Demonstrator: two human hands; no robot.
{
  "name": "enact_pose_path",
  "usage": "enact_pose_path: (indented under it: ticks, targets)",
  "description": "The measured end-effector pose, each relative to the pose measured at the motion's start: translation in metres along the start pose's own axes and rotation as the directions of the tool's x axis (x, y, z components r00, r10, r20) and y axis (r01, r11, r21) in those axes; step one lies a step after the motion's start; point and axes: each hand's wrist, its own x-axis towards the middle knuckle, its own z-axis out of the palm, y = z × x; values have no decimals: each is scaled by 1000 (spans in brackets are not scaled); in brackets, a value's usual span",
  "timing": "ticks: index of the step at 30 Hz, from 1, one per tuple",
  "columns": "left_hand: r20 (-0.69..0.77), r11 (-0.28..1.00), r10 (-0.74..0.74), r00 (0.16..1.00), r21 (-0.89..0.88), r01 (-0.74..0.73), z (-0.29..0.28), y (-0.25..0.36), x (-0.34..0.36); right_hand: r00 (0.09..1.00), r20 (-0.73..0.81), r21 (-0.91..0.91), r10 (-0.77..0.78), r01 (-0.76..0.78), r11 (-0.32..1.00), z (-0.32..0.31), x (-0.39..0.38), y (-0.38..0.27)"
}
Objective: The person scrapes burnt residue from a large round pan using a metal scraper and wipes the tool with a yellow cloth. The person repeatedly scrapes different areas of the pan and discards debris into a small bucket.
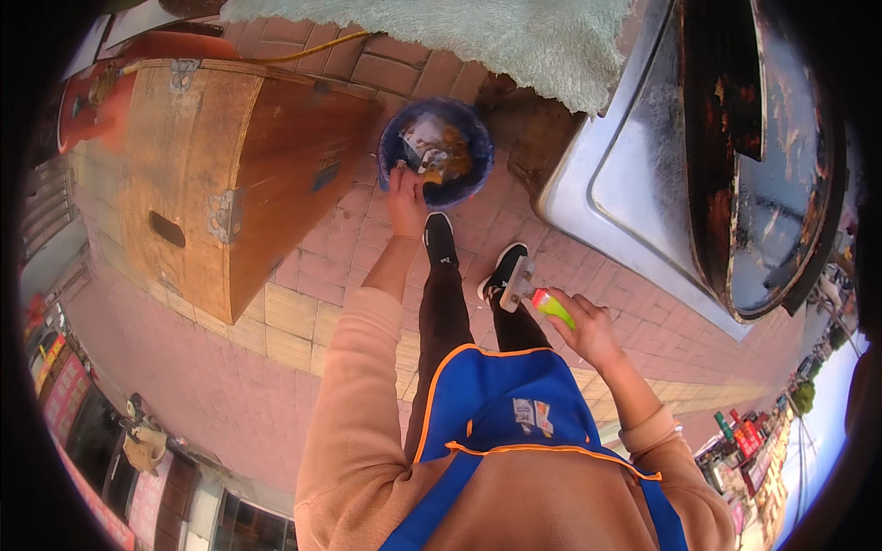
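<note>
My left hand (404, 202) reaches down to the near left rim of a dark blue bucket (484, 138). Its fingers are stretched out and apart over the rim, with no held thing plainly visible. Inside the bucket lie crumpled whitish scraps (424, 135) and yellow-brown waste (450, 161). In my right hand (593, 332) is a scraper (554, 308) with a yellow-green and red handle. The scraper's flat metal head (516, 285) points up and left, in front of my right shoe.
A large wooden box (193, 174) with metal corners stands left of the bucket. At right is a white metal-topped surface (611, 188) with a worn, dark-rimmed round vessel (781, 174). Pale shaggy cloth (514, 41) hangs at the top. Red paving (312, 243) lies underfoot.
</note>
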Motion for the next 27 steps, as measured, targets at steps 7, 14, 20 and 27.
enact_pose_path:
  ticks: [7, 14, 20, 27]
  targets:
    - [-53, 944, 328, 943, 43, -326, -100, 116, 19, 963, -266, 186, -35, 87, 979, -38, -15, -50]
    - [-33, 846, 533, 845, -9, -534, -188, 225, 54, 918, -386, 141, -88, 153, 978, -105, -47, -107]
    - [-30, 777, 608, 794, -184, -602, -202, 315, 96, 802, -585, 349, 123, 112, 930, -139, -89, -132]
    - [54, 724, 671, 739, -263, -638, -107, 372, 169, 536, -609, 704, 585, 27, 709, -166, -132, -117]
